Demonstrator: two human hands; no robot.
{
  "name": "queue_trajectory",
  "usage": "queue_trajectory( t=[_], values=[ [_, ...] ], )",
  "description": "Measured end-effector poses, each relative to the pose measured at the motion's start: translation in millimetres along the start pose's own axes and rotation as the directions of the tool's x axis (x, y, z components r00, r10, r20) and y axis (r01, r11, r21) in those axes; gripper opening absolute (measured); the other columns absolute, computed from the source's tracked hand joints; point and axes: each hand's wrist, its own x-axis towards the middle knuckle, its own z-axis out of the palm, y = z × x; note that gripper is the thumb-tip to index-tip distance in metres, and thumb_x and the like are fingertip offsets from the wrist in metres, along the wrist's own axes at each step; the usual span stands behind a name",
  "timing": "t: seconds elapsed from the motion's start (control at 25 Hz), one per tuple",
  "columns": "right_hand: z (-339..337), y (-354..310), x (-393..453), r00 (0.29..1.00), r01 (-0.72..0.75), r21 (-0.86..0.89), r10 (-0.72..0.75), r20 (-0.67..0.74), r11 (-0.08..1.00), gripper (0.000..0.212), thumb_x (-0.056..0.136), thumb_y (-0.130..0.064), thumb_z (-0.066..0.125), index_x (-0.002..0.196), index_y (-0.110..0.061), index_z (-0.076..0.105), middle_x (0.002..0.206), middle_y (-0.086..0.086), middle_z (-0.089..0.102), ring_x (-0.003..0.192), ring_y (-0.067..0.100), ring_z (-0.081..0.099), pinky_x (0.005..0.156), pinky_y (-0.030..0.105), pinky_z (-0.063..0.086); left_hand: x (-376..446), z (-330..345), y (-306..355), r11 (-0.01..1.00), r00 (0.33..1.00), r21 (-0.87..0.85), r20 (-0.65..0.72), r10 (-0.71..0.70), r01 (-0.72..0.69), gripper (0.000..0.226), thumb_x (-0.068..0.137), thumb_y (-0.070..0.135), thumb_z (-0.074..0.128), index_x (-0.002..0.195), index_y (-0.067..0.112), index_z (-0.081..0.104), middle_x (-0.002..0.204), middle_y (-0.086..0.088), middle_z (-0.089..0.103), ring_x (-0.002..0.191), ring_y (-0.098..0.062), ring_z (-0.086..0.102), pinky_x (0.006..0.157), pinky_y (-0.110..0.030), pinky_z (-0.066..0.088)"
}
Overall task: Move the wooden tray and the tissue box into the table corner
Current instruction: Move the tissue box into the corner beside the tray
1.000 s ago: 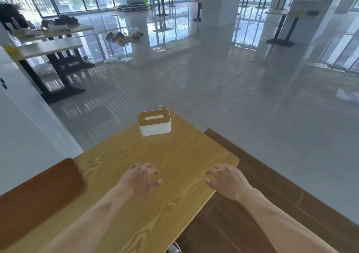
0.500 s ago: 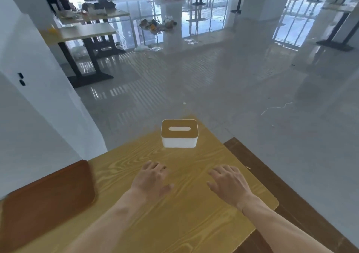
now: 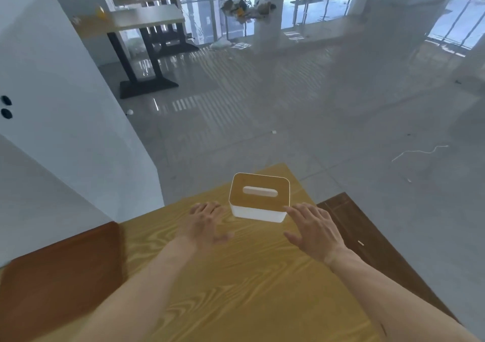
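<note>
A white tissue box point(image 3: 258, 211) with a tan wooden lid and a slot stands near the far corner of the yellow wood-grain table point(image 3: 236, 276). A dark brown wooden tray point(image 3: 60, 270) lies on the table's left side, partly cut off by the frame edge. My left hand point(image 3: 207, 223) hovers open just left of the box, blurred, fingers apart. On the box's right side my right hand point(image 3: 312, 228) is open, its fingertips at the lower right corner of the box. Neither hand holds anything.
A white wall and pillar point(image 3: 65, 110) rise close along the table's left edge. Dark wooden flooring point(image 3: 367, 239) borders the table on the right, then glossy grey floor. Other tables point(image 3: 141, 24) and scattered clutter point(image 3: 246, 8) stand far off.
Both hands have moved forward across the table toward the tissue box and now flank it. The camera has tilted down and drawn closer to the box.
</note>
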Motion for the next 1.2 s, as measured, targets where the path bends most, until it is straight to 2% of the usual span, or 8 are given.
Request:
queue_trajectory(
  t=[0.12,0.28,0.36,0.48,0.6,0.72,0.96,1.2],
  values=[
    [7.9,22.1,36.8,0.994,-0.003,-0.014,0.005,0.107,1.000,0.088,0.086,-0.067,0.054,0.155,-0.029,0.013,0.159,0.000,0.028,0.148,0.023,0.018,0.117,0.044,0.024,37.9,-1.5,-8.8,0.999,0.998,-0.016,0.055,-0.029,0.030,0.094,0.073,0.076,0.053,0.150,0.029,0.026,0.156,0.004,0.030,0.146,-0.020,0.022,0.118,-0.045,0.012],
    [20.6,35.8,81.2,0.972,-0.012,0.020,0.007,0.234,1.000,0.112,0.077,-0.079,0.053,0.153,-0.032,-0.014,0.166,-0.001,-0.009,0.151,0.023,-0.012,0.122,0.049,0.003,88.5,0.5,-16.9,0.995,0.987,0.096,0.153,-0.044,0.030,0.113,0.070,0.081,0.053,0.154,0.029,-0.002,0.165,0.009,0.002,0.151,-0.015,-0.005,0.121,-0.049,-0.001],
    [25.8,38.1,99.5,0.961,-0.008,0.036,-0.002,0.275,0.999,0.120,0.073,-0.081,0.055,0.151,-0.032,-0.022,0.163,-0.001,-0.021,0.148,0.022,-0.021,0.122,0.051,-0.001,110.6,1.8,-19.0,0.992,0.979,0.126,0.202,-0.038,0.013,0.123,0.065,0.085,0.053,0.153,0.029,-0.013,0.165,0.009,-0.010,0.150,-0.014,-0.013,0.121,-0.050,-0.004],
    [31.1,39.0,120.9,0.948,0.001,0.052,-0.018,0.319,0.999,0.129,0.069,-0.082,0.059,0.150,-0.028,-0.026,0.160,-0.001,-0.029,0.146,0.021,-0.026,0.122,0.053,-0.002,134.1,3.0,-19.8,0.990,0.955,0.130,0.296,0.009,-0.050,0.136,0.057,0.088,0.057,0.150,0.029,-0.022,0.162,0.009,-0.022,0.147,-0.012,-0.022,0.121,-0.050,-0.007],
    [37.0,38.6,133.4,0.935,0.012,0.058,-0.032,0.354,0.998,0.133,0.067,-0.081,0.062,0.151,-0.023,-0.024,0.161,0.001,-0.028,0.147,0.020,-0.024,0.122,0.053,-0.002,149.9,7.8,-15.3,0.989,0.924,0.113,0.379,0.048,-0.098,0.142,0.054,0.086,0.063,0.149,0.029,-0.026,0.160,0.009,-0.026,0.145,-0.009,-0.025,0.121,-0.050,-0.009],
    [41.1,38.2,136.6,0.934,0.015,0.078,-0.042,0.355,0.997,0.136,0.066,-0.079,0.066,0.153,-0.019,-0.019,0.162,0.001,-0.024,0.148,0.019,-0.022,0.122,0.051,-0.001,157.5,12.9,-10.9,0.984,0.914,0.119,0.399,0.072,-0.129,0.143,0.054,0.083,0.066,0.150,0.027,-0.024,0.161,0.007,-0.024,0.147,-0.011,-0.022,0.121,-0.051,-0.007],
    [35.8,34.5,139.5,0.956,0.080,0.065,-0.095,0.279,0.995,0.132,0.065,-0.072,0.072,0.156,-0.013,-0.003,0.165,0.007,0.004,0.150,0.025,0.000,0.123,0.042,0.008,153.2,10.6,-2.5,0.983,0.936,0.121,0.342,0.086,-0.135,0.138,0.055,0.076,0.071,0.154,0.023,-0.009,0.163,-0.001,-0.001,0.150,-0.021,-0.001,0.122,-0.048,0.000],
    [13.2,18.6,127.2,0.953,0.174,0.069,-0.186,0.241,0.982,0.130,0.062,-0.069,0.074,0.155,-0.014,0.001,0.161,0.005,0.012,0.148,0.024,0.006,0.121,0.040,0.012,110.1,-6.4,5.5,0.991,0.964,0.133,0.267,-0.021,-0.015,0.134,0.052,0.079,0.065,0.153,0.029,-0.008,0.160,0.004,0.006,0.148,-0.023,0.006,0.122,-0.045,0.004]
  ],
)
